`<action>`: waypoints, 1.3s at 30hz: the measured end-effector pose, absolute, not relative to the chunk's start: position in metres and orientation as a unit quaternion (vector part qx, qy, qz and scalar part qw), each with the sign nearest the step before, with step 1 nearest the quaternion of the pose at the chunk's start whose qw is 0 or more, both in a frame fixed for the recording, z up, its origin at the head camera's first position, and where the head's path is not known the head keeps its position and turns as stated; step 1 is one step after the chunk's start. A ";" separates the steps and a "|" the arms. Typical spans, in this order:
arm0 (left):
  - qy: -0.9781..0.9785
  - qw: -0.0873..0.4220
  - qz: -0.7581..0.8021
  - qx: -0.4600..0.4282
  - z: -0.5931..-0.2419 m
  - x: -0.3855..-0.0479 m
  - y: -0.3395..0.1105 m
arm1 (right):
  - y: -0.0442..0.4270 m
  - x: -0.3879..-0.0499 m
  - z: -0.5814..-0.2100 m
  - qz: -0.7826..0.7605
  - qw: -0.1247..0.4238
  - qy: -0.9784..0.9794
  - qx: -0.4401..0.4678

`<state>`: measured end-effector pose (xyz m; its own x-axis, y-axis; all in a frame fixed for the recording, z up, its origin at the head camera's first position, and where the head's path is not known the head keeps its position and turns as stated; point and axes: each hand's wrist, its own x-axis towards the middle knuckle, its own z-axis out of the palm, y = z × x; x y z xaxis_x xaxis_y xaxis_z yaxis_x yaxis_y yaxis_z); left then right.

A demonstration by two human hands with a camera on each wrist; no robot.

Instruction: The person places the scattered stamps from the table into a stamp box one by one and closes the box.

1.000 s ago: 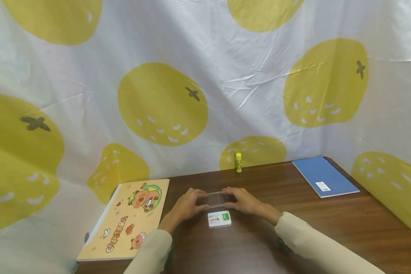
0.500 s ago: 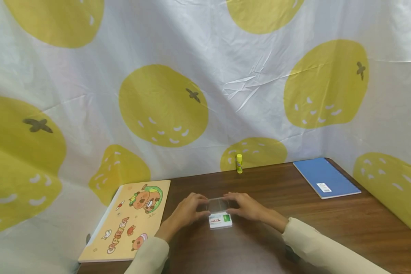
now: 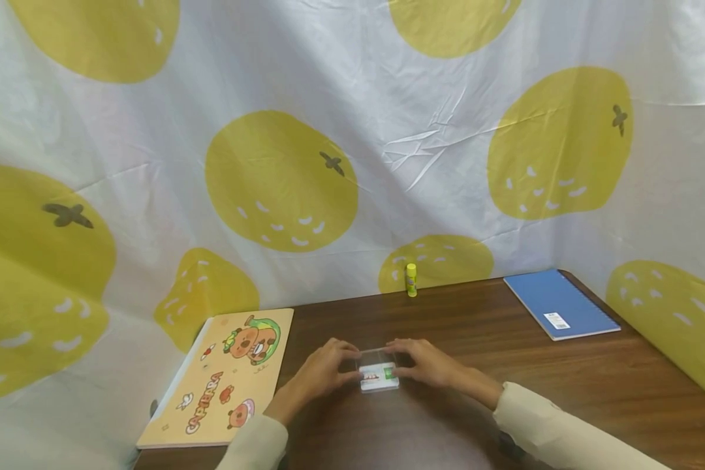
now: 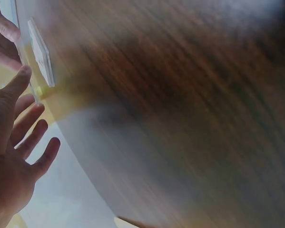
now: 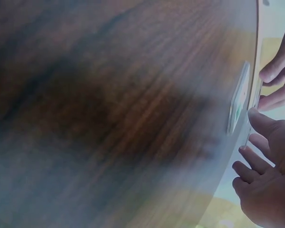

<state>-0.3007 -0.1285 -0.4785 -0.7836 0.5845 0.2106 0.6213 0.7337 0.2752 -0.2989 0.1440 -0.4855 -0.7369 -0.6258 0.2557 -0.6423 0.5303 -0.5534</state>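
Observation:
My left hand (image 3: 323,371) and my right hand (image 3: 427,363) pinch a thin clear plastic cover (image 3: 375,356) from its two sides, thumbs nearer me and fingers at the far edge. Below it, a small flat white case (image 3: 378,384) with a red print and a green square lies on the table. In the left wrist view the cover is a thin tilted sheet raised off the table, apart from the white case (image 4: 41,53). The right wrist view shows the same case (image 5: 239,99) beside my right thumb. Whether the cover touches the case at any point, I cannot tell.
A yellow glue stick (image 3: 411,281) stands at the table's back edge. To the left lies a large orange capybara pad (image 3: 235,375), and a blue spiral notebook (image 3: 555,303) is at the back right. A fruit-print curtain (image 3: 423,130) encloses the table (image 3: 476,333).
Both hands have brought the clear cover toward me, from behind the white case to over its far part. The case has stayed about where it was.

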 end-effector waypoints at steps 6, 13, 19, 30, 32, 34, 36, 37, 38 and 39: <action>-0.933 0.046 -0.157 -0.321 -0.480 -0.298 -0.129 | 0.143 -0.293 -0.486 0.317 0.020 -0.874 0.367; -0.932 0.043 -0.163 -0.319 -0.483 -0.294 -0.131 | 0.141 -0.290 -0.489 0.312 0.029 -0.874 0.372; -0.932 0.039 -0.164 -0.320 -0.486 -0.291 -0.131 | 0.141 -0.289 -0.494 0.305 0.029 -0.875 0.375; -0.931 0.036 -0.158 -0.326 -0.486 -0.288 -0.128 | 0.148 -0.284 -0.496 0.302 0.025 -0.875 0.377; -0.932 0.035 -0.157 -0.326 -0.486 -0.288 -0.128 | 0.148 -0.284 -0.496 0.306 0.019 -0.874 0.376; -0.932 0.035 -0.157 -0.326 -0.486 -0.287 -0.128 | 0.149 -0.284 -0.496 0.308 0.017 -0.874 0.375; -0.932 0.033 -0.159 -0.324 -0.487 -0.287 -0.128 | 0.149 -0.284 -0.496 0.308 0.017 -0.874 0.375; -0.932 0.032 -0.160 -0.323 -0.486 -0.287 -0.128 | 0.148 -0.284 -0.496 0.307 0.018 -0.874 0.376; -0.932 0.033 -0.161 -0.323 -0.486 -0.287 -0.128 | 0.148 -0.285 -0.496 0.307 0.019 -0.874 0.376; -0.932 0.032 -0.162 -0.322 -0.487 -0.287 -0.128 | 0.148 -0.285 -0.496 0.306 0.020 -0.874 0.376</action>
<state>-0.2868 -0.1279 -0.4865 -0.7902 0.5902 0.1651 0.6112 0.7397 0.2815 -0.2849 0.1477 -0.4962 -0.7165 -0.6456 0.2642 -0.6695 0.5302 -0.5202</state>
